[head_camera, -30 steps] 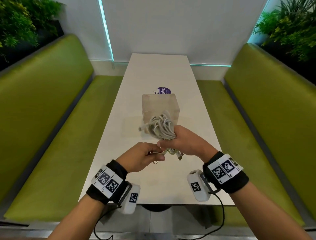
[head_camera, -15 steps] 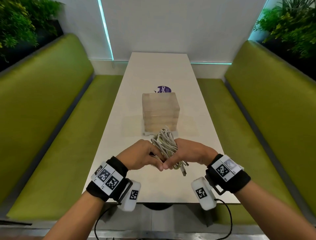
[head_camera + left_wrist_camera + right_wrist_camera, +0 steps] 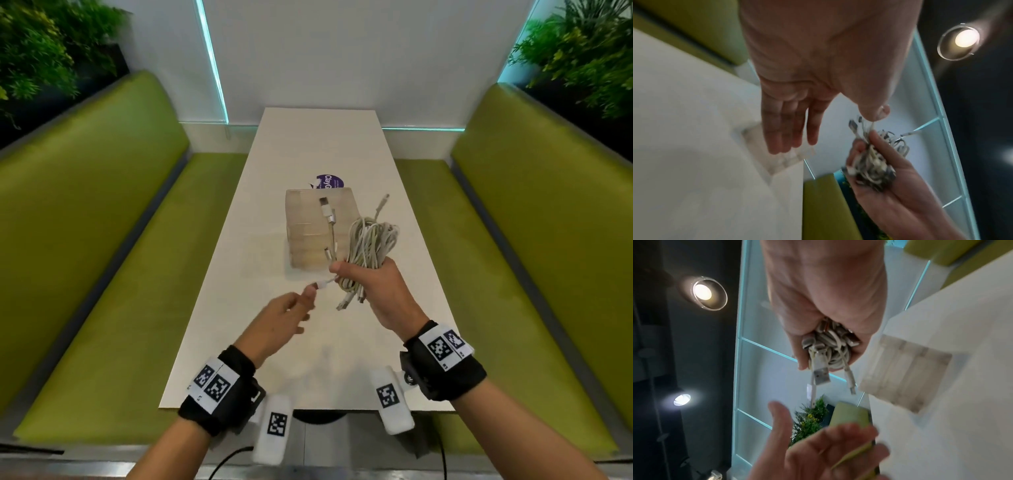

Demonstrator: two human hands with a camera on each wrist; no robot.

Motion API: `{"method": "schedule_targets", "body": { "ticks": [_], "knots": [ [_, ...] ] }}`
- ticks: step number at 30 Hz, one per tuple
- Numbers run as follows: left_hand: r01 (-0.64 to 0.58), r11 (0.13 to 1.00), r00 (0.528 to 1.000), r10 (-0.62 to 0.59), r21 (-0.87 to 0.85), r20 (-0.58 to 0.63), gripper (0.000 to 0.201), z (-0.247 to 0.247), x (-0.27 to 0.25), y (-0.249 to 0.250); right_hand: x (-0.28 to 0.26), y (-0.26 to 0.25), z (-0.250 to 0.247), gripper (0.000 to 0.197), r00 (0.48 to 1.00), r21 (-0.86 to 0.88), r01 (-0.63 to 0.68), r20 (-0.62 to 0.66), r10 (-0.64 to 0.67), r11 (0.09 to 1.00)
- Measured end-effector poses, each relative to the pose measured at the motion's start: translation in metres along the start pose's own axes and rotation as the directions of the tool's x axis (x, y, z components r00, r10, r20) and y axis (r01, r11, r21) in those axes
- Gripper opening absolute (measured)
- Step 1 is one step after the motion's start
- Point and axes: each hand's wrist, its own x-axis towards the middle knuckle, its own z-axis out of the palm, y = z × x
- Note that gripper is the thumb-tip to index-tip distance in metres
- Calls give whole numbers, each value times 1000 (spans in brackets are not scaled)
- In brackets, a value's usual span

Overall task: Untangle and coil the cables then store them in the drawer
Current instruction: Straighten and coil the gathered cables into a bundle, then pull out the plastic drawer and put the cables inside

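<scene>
My right hand (image 3: pixel 376 291) grips a bundle of white and grey cables (image 3: pixel 371 240) above the white table (image 3: pixel 308 359), just right of the small translucent drawer unit (image 3: pixel 308 212). Loops stand above the fist, and a USB plug (image 3: pixel 327 209) sticks up in front of the unit. More plugs hang below the fist (image 3: pixel 821 376). My left hand (image 3: pixel 284 318) is lower and to the left, fingers straight (image 3: pixel 793 129), thumb tip close to one loose white cable end (image 3: pixel 320 284). The right wrist view shows the bundle (image 3: pixel 830 344) in the fist and the drawer unit (image 3: pixel 904 374) shut.
A purple sticker (image 3: pixel 329 181) lies on the table behind the drawer unit. Green benches (image 3: pixel 102 274) (image 3: pixel 531 257) run along both sides. The table's near edge (image 3: pixel 308 409) is close to my wrists. Plants stand in the back corners.
The hands were pressed together on the bundle low over the table. My right hand has lifted the bundle up and to the right. My left hand has let go and drawn back to the lower left.
</scene>
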Motion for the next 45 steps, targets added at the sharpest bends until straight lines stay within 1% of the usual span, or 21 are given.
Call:
{"method": "schedule_targets", "body": {
  "ticks": [2, 4, 7, 8, 10, 13, 15, 17, 18, 22, 24, 26, 28, 29, 31, 34, 36, 39, 42, 44, 45],
  "knots": [
    [5, 992, 991, 12, -129, 130, 79, 12, -4, 5, -5, 1, 14, 12, 1000, 81, 29, -12, -28, 996],
    [-62, 971, 974, 109, -231, 198, 74, 20, -4, 15, -9, 5, 25, 15, 998, 124, 53, 17, -56, 991],
    [-160, 936, 977, 195, -313, 83, 61, 17, -2, 32, -14, 8, 32, 42, 996, 78, 33, 85, -40, 996],
    [-186, 924, 977, 210, -333, 36, 64, 14, 0, 35, -15, 8, 32, 42, 995, 23, 15, 100, -17, 1000],
    [-228, 900, 973, 226, -372, -49, 83, 9, 3, 36, -17, 6, 31, 30, 991, -93, -13, 134, 25, 996],
    [-250, 827, 968, 231, -503, -102, 93, 8, 5, 34, -23, 6, 34, 23, 959, -182, -24, 272, 74, 983],
    [-251, 796, 968, 211, -551, -136, 85, 10, 5, 34, -25, 7, 36, 19, 927, -255, 3, 363, 93, 967],
    [-267, 770, 963, 196, -580, -183, 63, 13, 4, 31, -25, 7, 37, 17, 903, -316, 16, 412, 122, 949],
    [-260, 758, 965, 177, -598, -195, 58, 15, 4, 30, -25, 7, 38, 18, 894, -347, 24, 428, 136, 938],
    [-275, 757, 951, 123, -592, -284, 42, 19, 7, 28, -22, 9, 44, 24, 882, -426, 43, 441, 166, 904],
    [-281, 751, 949, 126, -597, -288, 35, 17, 9, 27, -20, 8, 48, 30, 875, -436, 59, 455, 164, 898],
    [-268, 737, 962, 163, -621, -221, 42, 12, 9, 25, -19, 4, 49, 32, 856, -443, 88, 492, 160, 892],
    [-253, 746, 968, 193, -616, -164, 57, 10, 8, 22, -18, 0, 50, 37, 831, -440, 128, 536, 146, 889],
    [-255, 754, 967, 188, -605, -172, 60, 10, 8, 20, -17, 0, 51, 40, 820, -433, 156, 558, 128, 888],
    [-261, 760, 963, 158, -596, -220, 51, 8, 10, 20, -16, 0, 52, 39, 791, -425, 184, 599, 123, 887],
    [-224, 758, 973, 140, -613, -183, 46, -2, 12, 17, -12, -1, 47, 27, 722, -422, 96, 653, 228, 902],
    [-196, 771, 980, 138, -606, -141, 50, -10, 13, 15, -9, 1, 42, 29, 688, -362, 38, 685, 239, 931],
    [-165, 776, 986, 105, -608, -133, 56, -13, 17, 15, -1, 12, 42, 31, 702, -303, 21, 683, 201, 953],
    [-164, 811, 982, 80, -561, -172, 37, -15, 23, 15, 6, 24, 46, 39, 721, -303, 9, 662, 204, 953],
    [-156, 841, 982, 76, -518, -173, 32, -18, 28, 12, 13, 25, 47, 38, 707, -394, 40, 660, 253, 918],
    [-159, 865, 981, 86, -476, -172, 32, -20, 32, 10, 19, 21, 47, 37, 679, -503, 109, 668, 305, 858]
  ]
}}
